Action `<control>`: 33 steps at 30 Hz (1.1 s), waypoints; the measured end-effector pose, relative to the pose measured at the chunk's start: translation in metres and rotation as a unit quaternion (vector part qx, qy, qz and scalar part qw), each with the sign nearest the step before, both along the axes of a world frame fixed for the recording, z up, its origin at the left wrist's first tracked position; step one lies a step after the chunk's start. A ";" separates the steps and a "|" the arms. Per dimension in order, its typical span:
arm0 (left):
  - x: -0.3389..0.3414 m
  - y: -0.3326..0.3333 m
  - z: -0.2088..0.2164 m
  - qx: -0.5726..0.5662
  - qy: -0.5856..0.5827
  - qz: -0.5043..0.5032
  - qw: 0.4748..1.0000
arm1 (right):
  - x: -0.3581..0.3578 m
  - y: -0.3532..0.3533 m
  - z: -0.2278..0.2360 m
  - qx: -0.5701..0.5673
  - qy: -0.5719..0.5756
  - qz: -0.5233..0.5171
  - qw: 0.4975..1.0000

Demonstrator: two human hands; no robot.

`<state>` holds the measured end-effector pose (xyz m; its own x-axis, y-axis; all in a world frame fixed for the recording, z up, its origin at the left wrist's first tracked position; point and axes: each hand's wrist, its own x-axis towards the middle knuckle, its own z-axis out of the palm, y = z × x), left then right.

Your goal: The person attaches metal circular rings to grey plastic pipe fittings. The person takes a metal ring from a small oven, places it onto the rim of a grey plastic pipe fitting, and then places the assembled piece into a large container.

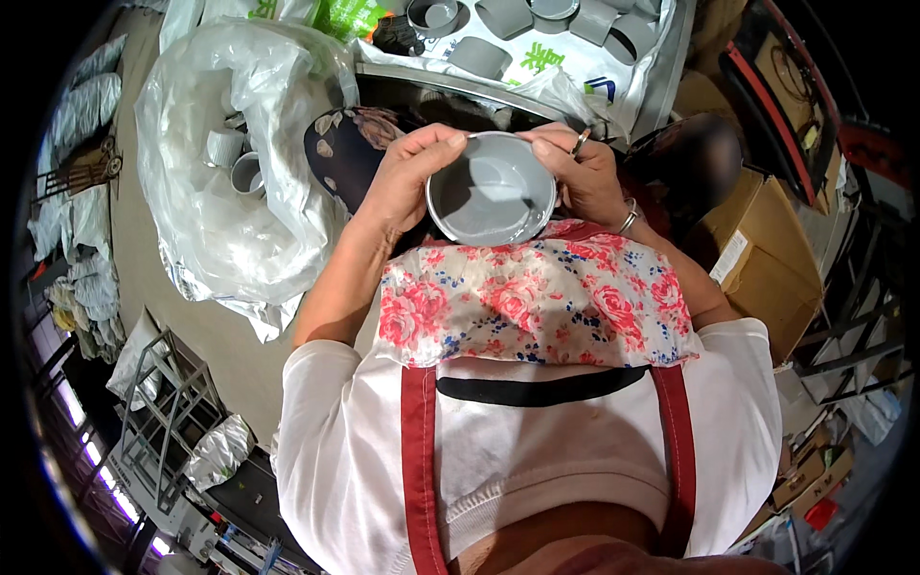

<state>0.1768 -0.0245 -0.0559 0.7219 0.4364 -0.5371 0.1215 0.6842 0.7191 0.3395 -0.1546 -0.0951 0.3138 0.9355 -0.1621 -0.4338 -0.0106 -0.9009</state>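
A round grey plastic cap (492,192), hollow like a shallow cup, is held up in front of my chest with its open side toward me. My left hand (415,177) grips its left rim, the thumb lying along the top edge. On the opposite side my right hand (583,172), with a ring and a bracelet, pinches the upper right rim. The fingers behind the cap are partly hidden. Beyond my hands, several similar grey fittings (479,57) lie on white printed sacking in a metal-edged tray (460,93).
To the left stands a large clear plastic bag (192,230) with a few grey fittings (247,174) inside. An open cardboard box (781,259) is at the right. A dark glove (398,36) rests at the tray's left end. A metal frame (172,412) stands at lower left.
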 end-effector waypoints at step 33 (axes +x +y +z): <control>-0.034 0.043 0.040 0.477 0.147 0.301 0.813 | 0.278 0.058 -0.179 -0.243 -0.781 0.385 0.428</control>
